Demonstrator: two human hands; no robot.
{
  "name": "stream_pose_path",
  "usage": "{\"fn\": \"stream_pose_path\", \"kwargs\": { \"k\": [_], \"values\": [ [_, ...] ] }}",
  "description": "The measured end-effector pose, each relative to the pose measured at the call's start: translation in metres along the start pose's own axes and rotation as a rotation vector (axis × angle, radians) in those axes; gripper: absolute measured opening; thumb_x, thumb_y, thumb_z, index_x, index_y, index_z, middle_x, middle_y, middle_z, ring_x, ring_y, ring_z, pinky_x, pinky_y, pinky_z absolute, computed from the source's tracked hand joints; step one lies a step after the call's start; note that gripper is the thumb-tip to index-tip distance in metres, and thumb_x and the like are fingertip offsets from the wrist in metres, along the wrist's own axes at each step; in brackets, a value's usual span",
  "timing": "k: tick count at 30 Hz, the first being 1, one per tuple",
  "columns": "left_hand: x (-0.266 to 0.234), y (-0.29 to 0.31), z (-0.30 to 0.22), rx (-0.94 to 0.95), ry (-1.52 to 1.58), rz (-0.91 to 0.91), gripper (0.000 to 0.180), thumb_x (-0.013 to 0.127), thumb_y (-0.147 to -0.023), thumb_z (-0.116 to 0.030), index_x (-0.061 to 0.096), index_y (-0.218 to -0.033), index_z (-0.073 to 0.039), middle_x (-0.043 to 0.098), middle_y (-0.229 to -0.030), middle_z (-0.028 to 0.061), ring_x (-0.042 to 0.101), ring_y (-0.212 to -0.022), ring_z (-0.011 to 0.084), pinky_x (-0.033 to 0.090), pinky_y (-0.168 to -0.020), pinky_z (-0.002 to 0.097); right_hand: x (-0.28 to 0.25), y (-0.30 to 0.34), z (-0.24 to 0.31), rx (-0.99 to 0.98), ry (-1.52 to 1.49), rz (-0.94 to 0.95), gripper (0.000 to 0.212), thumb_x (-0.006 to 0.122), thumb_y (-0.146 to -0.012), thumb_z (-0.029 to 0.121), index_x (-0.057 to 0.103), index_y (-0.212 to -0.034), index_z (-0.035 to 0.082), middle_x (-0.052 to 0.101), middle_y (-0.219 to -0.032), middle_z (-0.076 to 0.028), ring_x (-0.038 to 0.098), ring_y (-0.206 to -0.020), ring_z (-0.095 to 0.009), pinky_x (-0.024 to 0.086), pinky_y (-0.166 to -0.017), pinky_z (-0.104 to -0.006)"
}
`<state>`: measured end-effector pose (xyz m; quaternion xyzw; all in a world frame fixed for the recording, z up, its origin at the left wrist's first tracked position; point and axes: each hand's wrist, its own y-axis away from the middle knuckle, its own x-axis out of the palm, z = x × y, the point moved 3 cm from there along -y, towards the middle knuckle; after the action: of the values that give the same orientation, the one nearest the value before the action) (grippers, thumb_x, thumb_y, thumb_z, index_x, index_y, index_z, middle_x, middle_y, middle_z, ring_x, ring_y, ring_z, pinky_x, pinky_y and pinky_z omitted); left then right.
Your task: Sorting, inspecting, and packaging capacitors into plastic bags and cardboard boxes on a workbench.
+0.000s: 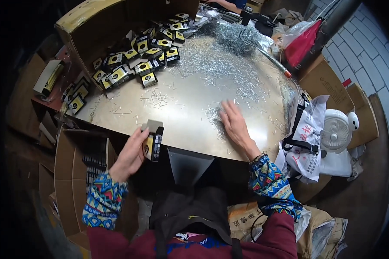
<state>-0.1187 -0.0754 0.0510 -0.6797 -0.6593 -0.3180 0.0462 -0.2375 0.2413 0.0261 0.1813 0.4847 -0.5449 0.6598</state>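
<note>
My left hand (130, 152) is closed round a small black-and-yellow cardboard box (153, 144), its top flap raised, just off the table's front edge. Flat on the metal tabletop (181, 116) lies my right hand (234, 123), fingers stretched out and slightly blurred. Beside its fingertips is a small heap of nails (212, 113). More loose nails (220, 64) spread over the middle and far side of the table. At the far left, several boxes of the same kind (143, 66) lie heaped in front of an upturned carton. Whether the held box contains anything is hidden.
A large open carton (67, 172) stands below the table at left, with stacked boxes inside. To the right are a white fan (334, 136), a printed white bag (304, 146) and cartons. A pipe-like rod (268, 58) borders the nails. Another person's arm (229, 5) shows at the back.
</note>
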Motion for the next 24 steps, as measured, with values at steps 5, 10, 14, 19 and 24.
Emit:
{"fn": "stream_pose_path", "kwargs": {
  "k": [5, 10, 14, 19, 24],
  "values": [
    [-0.019, 0.049, 0.069, -0.17, 0.135, -0.091, 0.022, 0.045, -0.103, -0.024, 0.047, -0.122, -0.013, 0.062, -0.102, 0.0024, 0.067, -0.09, 0.016, 0.062, -0.069, 0.0398, 0.01, -0.001, 0.014, 0.002, -0.005, -0.018, 0.05, 0.048, -0.099, 0.032, 0.043, -0.141, 0.004, 0.033, -0.148, -0.027, 0.03, -0.139, -0.042, 0.023, -0.114, -0.0515],
    [-0.056, 0.065, 0.162, -0.249, -0.359, -0.222, 0.021, 0.065, -0.091, -0.012, 0.057, -0.109, -0.007, 0.062, -0.096, 0.0032, 0.059, -0.087, 0.01, 0.049, -0.068, 0.0233, 0.034, -0.001, 0.066, -0.086, 0.159, 0.067, 0.049, 0.046, -0.099, 0.036, 0.046, -0.138, 0.007, 0.035, -0.147, -0.025, 0.03, -0.138, -0.042, 0.023, -0.114, -0.0516],
    [-0.022, 0.063, 0.198, -0.297, -0.343, -0.066, 0.024, 0.068, -0.088, -0.011, 0.058, -0.108, -0.004, 0.063, -0.098, 0.005, 0.059, -0.087, 0.0106, 0.047, -0.068, 0.024, 0.056, 0.029, 0.101, -0.098, 0.2, 0.001, 0.047, 0.048, -0.098, 0.033, 0.049, -0.134, 0.004, 0.039, -0.144, -0.026, 0.032, -0.136, -0.044, 0.027, -0.111, -0.053],
    [-0.009, 0.072, 0.21, -0.395, 0.053, -0.188, 0.022, 0.064, -0.088, -0.004, 0.053, -0.107, -0.007, 0.063, -0.098, 0.0038, 0.062, -0.085, 0.0105, 0.051, -0.065, 0.0216, 0.045, 0.074, 0.146, -0.075, 0.176, 0.067, 0.048, 0.052, -0.096, 0.028, 0.047, -0.135, -0.001, 0.037, -0.144, -0.029, 0.031, -0.135, -0.048, 0.028, -0.11, -0.055],
    [-0.005, 0.078, 0.208, -0.306, 0.087, -0.227, 0.021, 0.065, -0.087, -0.006, 0.055, -0.106, -0.008, 0.063, -0.099, 0.0023, 0.06, -0.082, 0.0066, 0.045, -0.059, 0.0175, -0.001, 0.093, 0.168, -0.115, -0.111, 0.182, 0.04, 0.059, -0.092, 0.012, 0.052, -0.13, 0.002, 0.053, -0.13, -0.024, 0.051, -0.121, -0.041, 0.042, -0.102, -0.0429]
  ]
}}
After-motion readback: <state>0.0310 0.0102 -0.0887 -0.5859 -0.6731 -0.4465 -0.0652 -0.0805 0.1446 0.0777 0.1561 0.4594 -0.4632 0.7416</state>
